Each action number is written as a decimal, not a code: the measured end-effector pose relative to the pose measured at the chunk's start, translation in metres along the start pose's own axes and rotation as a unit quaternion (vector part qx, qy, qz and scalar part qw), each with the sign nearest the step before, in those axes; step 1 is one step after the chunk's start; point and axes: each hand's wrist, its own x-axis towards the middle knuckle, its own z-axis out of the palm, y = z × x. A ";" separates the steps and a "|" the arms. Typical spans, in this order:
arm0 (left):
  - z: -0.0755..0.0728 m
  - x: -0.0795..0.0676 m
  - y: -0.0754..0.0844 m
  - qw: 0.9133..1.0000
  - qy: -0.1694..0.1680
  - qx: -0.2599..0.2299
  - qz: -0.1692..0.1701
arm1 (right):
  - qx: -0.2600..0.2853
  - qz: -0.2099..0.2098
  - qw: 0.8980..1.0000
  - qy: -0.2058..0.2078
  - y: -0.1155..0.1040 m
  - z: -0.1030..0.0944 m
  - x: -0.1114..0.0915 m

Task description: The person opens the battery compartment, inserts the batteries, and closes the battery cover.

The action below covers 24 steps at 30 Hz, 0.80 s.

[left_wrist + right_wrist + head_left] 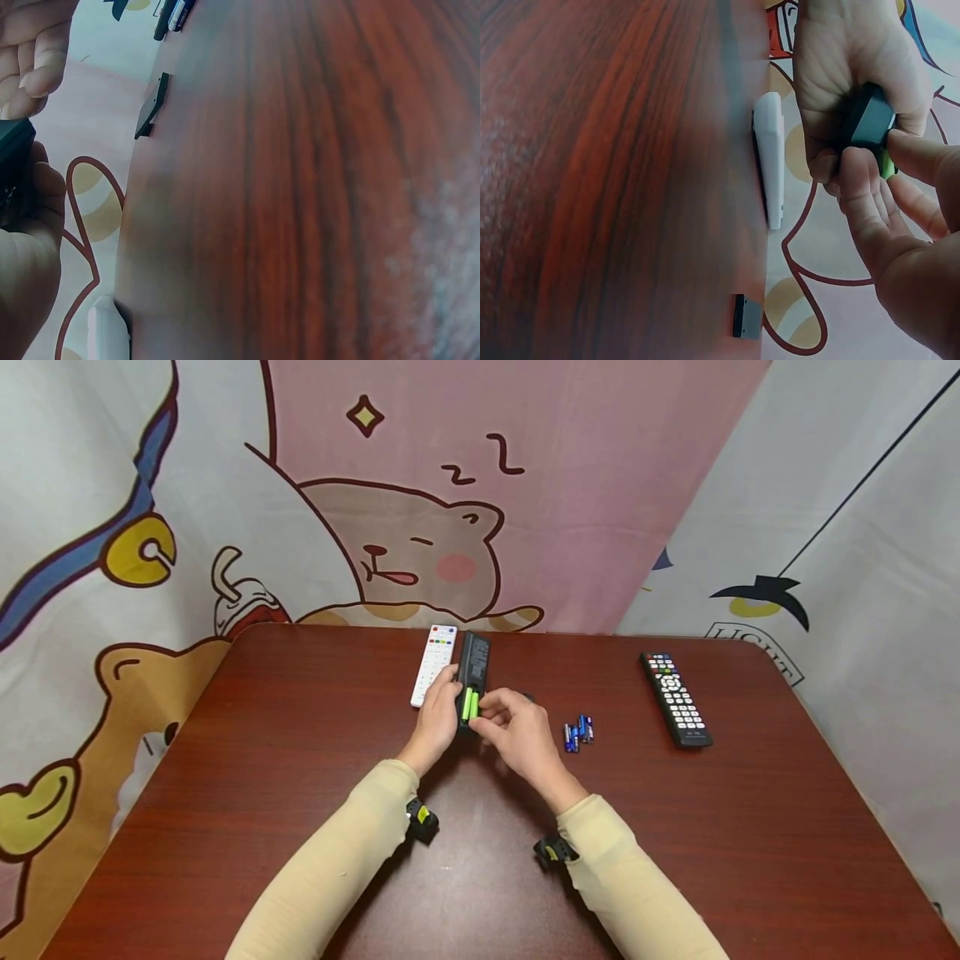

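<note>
The left hand point(437, 714) grips the black remote control point(475, 660), which is turned back up over the bench point(262, 760), its battery bay open and two green batteries point(470, 703) lying in it side by side. The right hand point(525, 733) is narrow, its bent fingers and thumb at the bay end; whether it pinches a green battery or only presses there, I cannot tell. The likeliest trouble is a green battery springing out, should a contact spring push back while one end sits proud and the fingers slip. A battery the wrong way round is another risk, since the end marks are too small to read. If the left hand's hold loosened, the black remote control could tip and spill both. The small black cover point(153, 106) lies loose on the bench beyond the right hand and might be knocked by a wide sweep, as might the blue batteries point(578, 733) to its right, which could roll. The white remote control point(432, 664), just beside the left hand, could be nudged too.
</note>
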 end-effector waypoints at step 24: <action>0.006 -0.002 0.003 0.997 -0.003 -0.075 0.016 | 0.170 0.135 0.974 -0.060 0.003 0.000 0.005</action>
